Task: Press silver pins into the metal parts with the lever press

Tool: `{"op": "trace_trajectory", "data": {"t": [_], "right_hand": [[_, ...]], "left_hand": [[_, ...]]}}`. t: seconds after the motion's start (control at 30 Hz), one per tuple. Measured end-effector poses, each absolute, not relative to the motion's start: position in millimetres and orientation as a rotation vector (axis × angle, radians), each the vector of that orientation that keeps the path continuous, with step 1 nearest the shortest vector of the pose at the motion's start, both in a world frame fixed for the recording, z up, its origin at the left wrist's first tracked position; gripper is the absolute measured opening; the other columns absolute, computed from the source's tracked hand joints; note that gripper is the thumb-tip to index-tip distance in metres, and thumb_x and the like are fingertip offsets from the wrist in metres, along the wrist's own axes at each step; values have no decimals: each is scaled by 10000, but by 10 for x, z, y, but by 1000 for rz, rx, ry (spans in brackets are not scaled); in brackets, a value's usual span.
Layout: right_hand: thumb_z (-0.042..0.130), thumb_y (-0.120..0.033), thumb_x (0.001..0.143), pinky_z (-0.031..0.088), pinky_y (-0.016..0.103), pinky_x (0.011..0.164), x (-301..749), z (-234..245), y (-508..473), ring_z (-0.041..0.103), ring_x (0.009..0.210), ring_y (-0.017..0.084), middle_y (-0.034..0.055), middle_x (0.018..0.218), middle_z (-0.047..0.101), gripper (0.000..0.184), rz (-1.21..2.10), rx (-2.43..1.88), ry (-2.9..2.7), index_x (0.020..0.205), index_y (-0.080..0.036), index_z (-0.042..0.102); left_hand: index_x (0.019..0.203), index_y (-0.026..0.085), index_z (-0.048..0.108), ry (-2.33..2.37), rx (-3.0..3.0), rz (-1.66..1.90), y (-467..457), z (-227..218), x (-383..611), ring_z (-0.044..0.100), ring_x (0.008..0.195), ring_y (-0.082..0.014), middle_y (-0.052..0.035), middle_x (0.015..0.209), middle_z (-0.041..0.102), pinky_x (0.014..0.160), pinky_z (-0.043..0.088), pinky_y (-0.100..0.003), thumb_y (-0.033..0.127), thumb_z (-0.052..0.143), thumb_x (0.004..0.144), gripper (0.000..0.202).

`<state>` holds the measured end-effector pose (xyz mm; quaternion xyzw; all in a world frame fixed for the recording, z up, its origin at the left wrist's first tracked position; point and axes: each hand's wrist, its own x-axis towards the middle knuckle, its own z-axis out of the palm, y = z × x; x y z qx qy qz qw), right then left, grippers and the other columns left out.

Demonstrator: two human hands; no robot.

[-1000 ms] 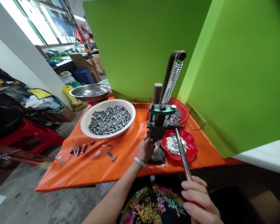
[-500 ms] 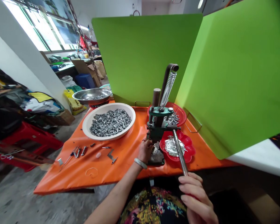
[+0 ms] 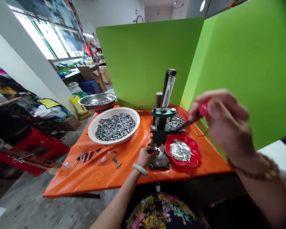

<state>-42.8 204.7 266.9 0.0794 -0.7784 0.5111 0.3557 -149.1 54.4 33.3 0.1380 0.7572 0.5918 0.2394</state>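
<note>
My right hand [image 3: 225, 124], slightly smeared by motion, is wrapped round the red knob of the press lever [image 3: 188, 123], which points up and to the right. The lever joins a green hand press [image 3: 161, 135] with a long coil spring on top. At the base of the press, my left hand [image 3: 147, 156] has its fingers pinched together beside the round die [image 3: 159, 153]. Whatever sits between those fingertips is too small to make out. Close by on the right, a red flower-shaped dish [image 3: 197, 152] holds thin silvery pins [image 3: 180, 150].
A white basin [image 3: 91, 131] full of short metal pieces stands left of the press, with a steel bowl [image 3: 84, 101] behind it. A red basket [image 3: 185, 115] sits behind the press. Loose tools [image 3: 85, 156] lie on the orange cloth [image 3: 81, 179]. Green panels [image 3: 147, 63] enclose the back and right.
My right hand has swung the lever upward from its lowered position, and its grip now lies round the red knob. My left hand stays at the press base. The view has shifted slightly.
</note>
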Motion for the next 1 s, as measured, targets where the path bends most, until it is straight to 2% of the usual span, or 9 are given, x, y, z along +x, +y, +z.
{"op": "trace_trajectory", "data": {"t": [0.17,0.4,0.53,0.63,0.77,0.87,1.0], "right_hand": [[471,-431,806,473,230,657,-1384,2844,2464,545,659,66,-24,755,537,213,1730,198,-1942,860,-231,518],[521,-452,768,489,206,624,-1807,2519,2746,548,649,65,-12,803,556,277,1943,-24,-1896,907,-214,515],[516,-414,782,488,207,669,-1462,2043,2888,549,695,66,12,875,557,274,1852,-141,-1868,936,-188,522],[574,-391,739,469,202,564,-1059,1471,2888,528,608,75,13,747,550,256,1749,-420,-1879,832,-156,535],[575,-414,725,404,191,483,-661,770,2566,472,514,72,-10,597,507,276,1873,-507,-2076,764,-144,537],[572,-398,719,402,203,496,-599,509,2227,474,499,75,-13,620,520,269,1986,-450,-2241,803,-145,542],[543,-306,732,384,195,535,-670,451,1969,487,565,82,-7,683,542,202,1782,-260,-2502,871,-162,568]], "left_hand": [[684,120,491,1600,191,1755,443,351,-1424,550,492,-96,14,552,562,527,454,-234,383,701,541,366],[694,122,481,1490,150,1799,401,406,-1392,564,477,-95,14,589,580,509,446,-216,375,721,526,388],[672,113,486,1489,154,1778,417,406,-1403,553,465,-84,13,582,572,496,435,-207,391,720,521,394],[666,115,481,1463,149,1773,446,397,-1403,537,450,-74,16,579,566,486,434,-206,398,722,515,401],[677,121,487,1496,159,1732,504,385,-1399,522,437,-65,31,558,550,483,431,-200,379,724,510,388],[667,118,508,1651,230,1677,554,346,-1389,497,428,-58,39,510,524,450,390,-175,374,710,522,357],[665,110,537,1819,368,1664,600,216,-1372,461,451,-40,35,521,516,454,362,-162,355,663,574,290]]}}
